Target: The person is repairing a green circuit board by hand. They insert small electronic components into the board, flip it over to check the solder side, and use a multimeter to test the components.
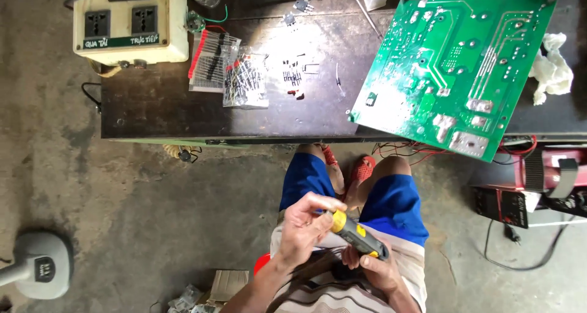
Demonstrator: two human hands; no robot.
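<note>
Both hands work close to the lap, over blue shorts (391, 206): the left hand (309, 224) curls its fingers around the yellow front end of a grey and yellow handheld tool (359, 235), and the right hand (374, 269) grips the tool's grey rear end from below. On the far side lies the dark counter (153, 114). At its left end stands a cream box with two sockets (129, 22), then clear bags of small electronic parts (229, 68), loose parts in a bright patch, and a large green circuit board (449, 68) tilted over the near edge. A crumpled white rag (550, 68) lies at the far right.
</note>
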